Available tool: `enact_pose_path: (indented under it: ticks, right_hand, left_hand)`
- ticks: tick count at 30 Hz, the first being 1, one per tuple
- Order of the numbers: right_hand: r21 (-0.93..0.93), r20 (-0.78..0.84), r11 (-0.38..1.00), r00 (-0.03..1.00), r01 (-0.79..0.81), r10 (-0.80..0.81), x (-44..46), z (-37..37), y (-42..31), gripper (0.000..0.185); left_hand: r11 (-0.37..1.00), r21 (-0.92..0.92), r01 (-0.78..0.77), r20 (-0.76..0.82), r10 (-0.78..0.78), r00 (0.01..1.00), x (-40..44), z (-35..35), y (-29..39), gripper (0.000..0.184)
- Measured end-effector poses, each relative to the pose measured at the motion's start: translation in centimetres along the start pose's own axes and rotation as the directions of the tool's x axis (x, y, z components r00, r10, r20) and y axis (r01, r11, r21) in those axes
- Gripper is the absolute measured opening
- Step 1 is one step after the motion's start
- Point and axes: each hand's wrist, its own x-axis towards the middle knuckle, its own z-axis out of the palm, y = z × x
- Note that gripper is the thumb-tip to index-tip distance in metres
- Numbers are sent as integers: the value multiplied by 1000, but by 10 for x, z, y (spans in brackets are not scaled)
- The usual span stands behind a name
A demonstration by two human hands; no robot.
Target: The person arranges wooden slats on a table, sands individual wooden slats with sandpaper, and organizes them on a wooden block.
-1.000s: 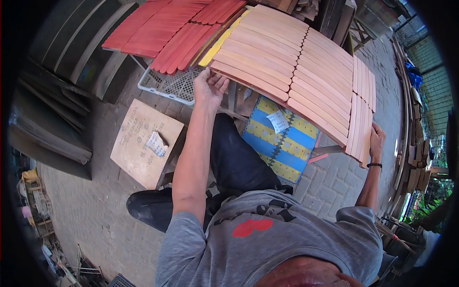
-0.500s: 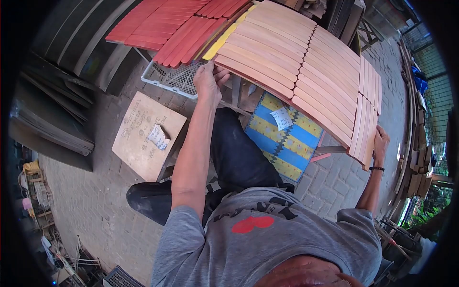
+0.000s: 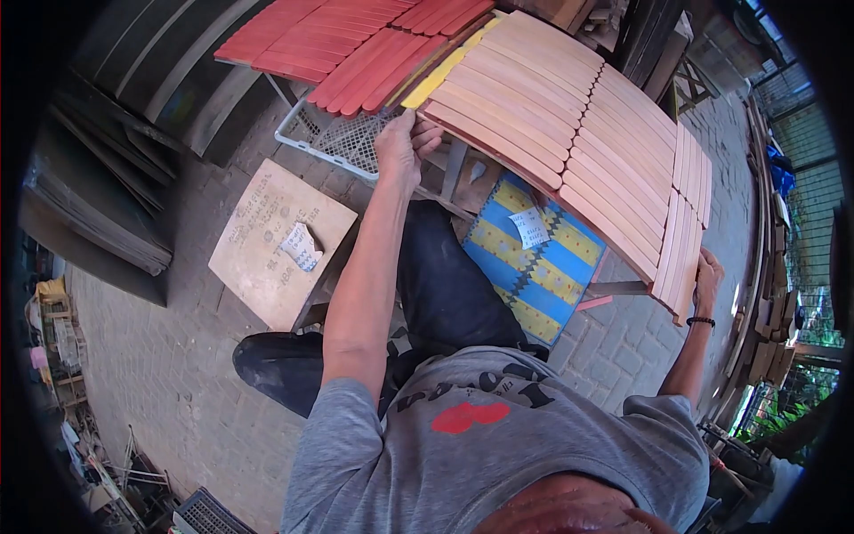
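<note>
Rows of bare wooden slats (image 3: pixel 525 89) with rounded ends lie side by side on a raised support. A yellow strip (image 3: pixel 454 67) borders them at the left. My left hand (image 3: pixel 406 147) is closed at the near left corner, thumb by the strip's end and fingers curled under the edge. At the right end, my right hand (image 3: pixel 708 278) is closed round the outermost slat's edge, its fingertips partly hidden. Red-painted slats (image 3: pixel 356 58) lie beyond the yellow strip.
A white plastic crate (image 3: pixel 329 147) stands under the red slats. Left of my legs is a board with handwriting (image 3: pixel 267 222), a torn paper (image 3: pixel 302 246) on it. A blue and yellow mat (image 3: pixel 534 285) lies below the bare slats. Dark panels (image 3: pixel 107 196) lean at the left.
The slats, crate and mat appear slightly shifted right and down in view, as the camera has turned a little. Both hands keep their places at the two ends of the slats.
</note>
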Motion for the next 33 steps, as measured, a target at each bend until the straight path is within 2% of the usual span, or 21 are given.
enact_pose_path:
  ticks: [7,12,16,18,22,24,27,33]
  right_hand:
    - [-98,11,995,1000,-6,7,0,-2,-3,32]
    - [-154,-4,987,999,52,-54,8,-3,6,33]
    - [-143,-30,989,998,43,-47,3,2,2,34]
    - [-274,-38,959,995,78,-92,1,3,-3,34]
    - [-264,-42,961,995,80,-94,3,6,-7,34]
    - [-316,-39,943,992,105,-123,3,7,-10,33]
    - [-207,-27,976,997,71,-78,-1,10,-12,33]
    - [-203,-25,973,993,105,-113,-7,11,-13,33]
  left_hand:
    - [998,31,-55,-35,56,998,0,4,-3,26]
    - [993,45,-105,-39,107,994,3,6,-5,24]
    - [991,20,-133,-61,134,989,1,12,-6,23]
    - [987,28,-158,-78,160,984,-1,14,-7,24]
    - [981,53,-188,-80,192,978,-4,18,-7,25]
    - [979,68,-195,-81,200,976,-5,19,-6,25]
    - [975,94,-202,-78,210,975,-5,20,-6,24]
    - [968,120,-218,-61,227,972,-3,17,-8,24]
